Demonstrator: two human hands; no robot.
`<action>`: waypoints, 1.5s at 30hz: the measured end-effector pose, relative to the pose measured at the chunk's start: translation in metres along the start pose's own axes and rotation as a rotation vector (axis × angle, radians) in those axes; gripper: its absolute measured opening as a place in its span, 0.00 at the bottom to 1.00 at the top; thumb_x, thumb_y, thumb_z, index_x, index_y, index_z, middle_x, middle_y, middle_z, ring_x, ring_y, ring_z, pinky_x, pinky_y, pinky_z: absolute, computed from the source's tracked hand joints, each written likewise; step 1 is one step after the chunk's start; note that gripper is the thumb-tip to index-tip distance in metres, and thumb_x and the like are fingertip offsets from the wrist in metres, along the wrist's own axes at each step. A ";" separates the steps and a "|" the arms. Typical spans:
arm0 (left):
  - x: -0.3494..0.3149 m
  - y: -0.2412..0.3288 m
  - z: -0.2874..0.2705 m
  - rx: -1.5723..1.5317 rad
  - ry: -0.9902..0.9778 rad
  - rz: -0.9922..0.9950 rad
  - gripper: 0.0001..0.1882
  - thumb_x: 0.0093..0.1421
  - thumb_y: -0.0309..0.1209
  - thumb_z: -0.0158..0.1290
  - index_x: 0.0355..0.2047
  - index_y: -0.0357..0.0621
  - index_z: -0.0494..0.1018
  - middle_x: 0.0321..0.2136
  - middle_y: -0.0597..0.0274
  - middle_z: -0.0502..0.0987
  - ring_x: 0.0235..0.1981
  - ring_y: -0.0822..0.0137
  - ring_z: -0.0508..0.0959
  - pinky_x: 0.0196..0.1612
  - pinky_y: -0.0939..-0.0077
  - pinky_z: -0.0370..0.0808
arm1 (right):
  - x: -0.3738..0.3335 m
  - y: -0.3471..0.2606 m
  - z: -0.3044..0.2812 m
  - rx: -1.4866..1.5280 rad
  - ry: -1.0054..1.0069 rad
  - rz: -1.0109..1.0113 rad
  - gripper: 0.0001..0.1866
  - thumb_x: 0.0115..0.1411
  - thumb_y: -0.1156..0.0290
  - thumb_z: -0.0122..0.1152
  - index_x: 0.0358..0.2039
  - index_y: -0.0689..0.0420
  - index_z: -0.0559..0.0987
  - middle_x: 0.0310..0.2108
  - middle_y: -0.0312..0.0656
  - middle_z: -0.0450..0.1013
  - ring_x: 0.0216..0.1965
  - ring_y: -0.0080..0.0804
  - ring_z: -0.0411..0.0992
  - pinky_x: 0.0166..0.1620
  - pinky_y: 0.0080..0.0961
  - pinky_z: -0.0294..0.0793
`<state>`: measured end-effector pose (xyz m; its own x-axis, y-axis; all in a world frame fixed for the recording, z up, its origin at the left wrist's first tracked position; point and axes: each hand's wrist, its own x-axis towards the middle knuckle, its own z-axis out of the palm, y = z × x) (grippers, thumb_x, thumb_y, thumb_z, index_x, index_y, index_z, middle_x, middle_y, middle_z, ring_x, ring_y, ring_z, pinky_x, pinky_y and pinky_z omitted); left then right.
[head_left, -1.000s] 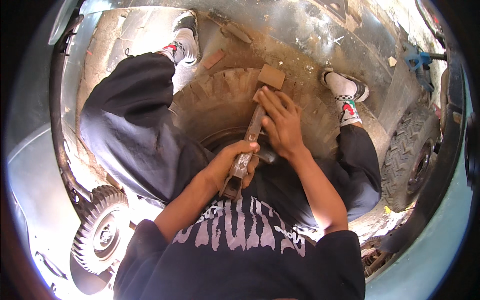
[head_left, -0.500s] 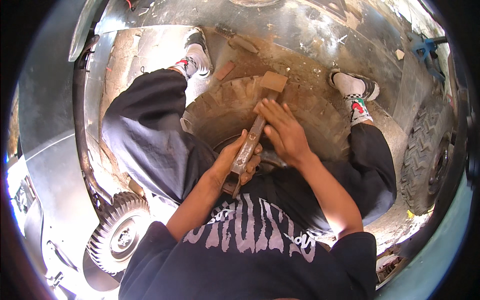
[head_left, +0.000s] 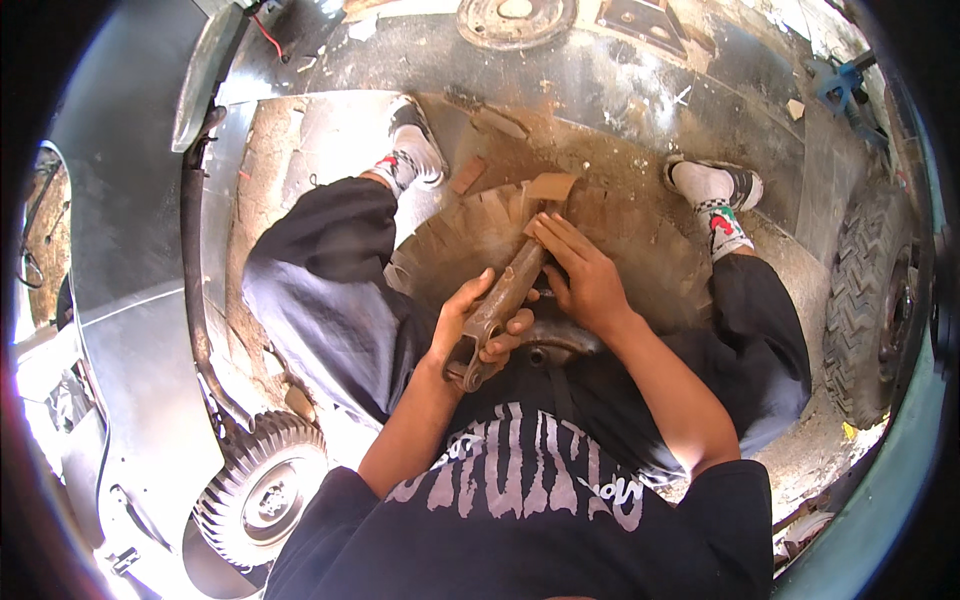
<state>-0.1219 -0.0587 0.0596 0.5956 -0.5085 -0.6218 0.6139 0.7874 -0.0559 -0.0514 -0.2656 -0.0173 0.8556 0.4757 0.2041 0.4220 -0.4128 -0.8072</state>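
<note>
My left hand point(head_left: 472, 325) is closed around the near part of a rusty metal arm point(head_left: 512, 280), thumb on one side and fingertips on the other. The arm's near end is forked, with a round hole in it. It slants up and away over a big worn tyre point(head_left: 640, 245) lying flat between my legs. My right hand point(head_left: 590, 285) presses a brown piece that looks like sandpaper point(head_left: 531, 229) onto the arm's far part, its fingers close together. Just beyond the fingertips, a curled tan sheet point(head_left: 549, 187) sits at the arm's far end.
Treaded wheels stand at the lower left point(head_left: 265, 490) and the right point(head_left: 868, 310). A round metal disc point(head_left: 515, 20) and a blue stand point(head_left: 840, 95) are at the back. A reddish block point(head_left: 467, 174) lies beside my left shoe point(head_left: 415, 140). Grey bodywork point(head_left: 130, 250) rises on the left.
The metal arm has rolled in my left hand, and its holed near end now shows more. My right hand stays on its far part. The whole view has shifted slightly.
</note>
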 end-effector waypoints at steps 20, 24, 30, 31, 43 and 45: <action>0.006 0.007 0.049 0.156 -0.215 -0.107 0.38 0.73 0.52 0.45 0.66 0.27 0.64 0.27 0.55 0.73 0.17 0.65 0.76 0.15 0.75 0.75 | 0.018 -0.018 -0.039 -0.189 0.303 -0.256 0.22 0.52 0.75 0.68 0.51 0.49 0.87 0.54 0.35 0.82 0.57 0.42 0.78 0.57 0.41 0.77; 0.009 -0.004 0.074 0.514 -0.058 0.001 0.35 0.70 0.52 0.48 0.62 0.31 0.67 0.34 0.47 0.78 0.20 0.60 0.80 0.17 0.74 0.74 | 0.013 -0.007 -0.062 -0.195 0.319 -0.226 0.23 0.51 0.78 0.67 0.50 0.50 0.87 0.52 0.36 0.83 0.55 0.43 0.80 0.56 0.40 0.79; 0.005 0.002 0.080 0.640 0.014 0.022 0.27 0.67 0.49 0.54 0.54 0.38 0.73 0.39 0.49 0.82 0.32 0.59 0.83 0.38 0.67 0.80 | 0.002 0.009 -0.068 -0.272 0.365 -0.162 0.27 0.48 0.82 0.67 0.50 0.50 0.87 0.52 0.36 0.84 0.55 0.42 0.80 0.55 0.39 0.79; 0.006 0.006 0.077 0.682 -0.012 0.027 0.27 0.67 0.50 0.54 0.53 0.38 0.73 0.39 0.50 0.82 0.34 0.59 0.83 0.39 0.68 0.79 | 0.001 0.010 -0.067 -0.282 0.367 -0.147 0.27 0.47 0.83 0.68 0.50 0.50 0.86 0.52 0.36 0.84 0.55 0.42 0.80 0.55 0.39 0.79; -0.025 0.005 0.115 1.695 0.210 0.563 0.34 0.61 0.34 0.72 0.63 0.33 0.73 0.43 0.53 0.86 0.46 0.70 0.82 0.52 0.69 0.78 | -0.004 0.003 -0.056 -0.257 0.431 -0.025 0.28 0.46 0.80 0.69 0.52 0.53 0.85 0.50 0.41 0.84 0.53 0.42 0.82 0.55 0.41 0.79; -0.022 -0.002 0.117 1.729 0.272 0.702 0.33 0.60 0.35 0.73 0.61 0.33 0.75 0.43 0.53 0.86 0.46 0.69 0.83 0.53 0.69 0.79 | 0.000 -0.002 -0.054 -0.244 0.450 -0.027 0.28 0.46 0.80 0.69 0.52 0.53 0.85 0.50 0.42 0.84 0.52 0.42 0.82 0.55 0.41 0.79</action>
<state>-0.0753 -0.0903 0.1647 0.9555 -0.0955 -0.2792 0.2066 -0.4591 0.8641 -0.0362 -0.3069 0.0141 0.8649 0.1295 0.4849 0.4578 -0.5995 -0.6565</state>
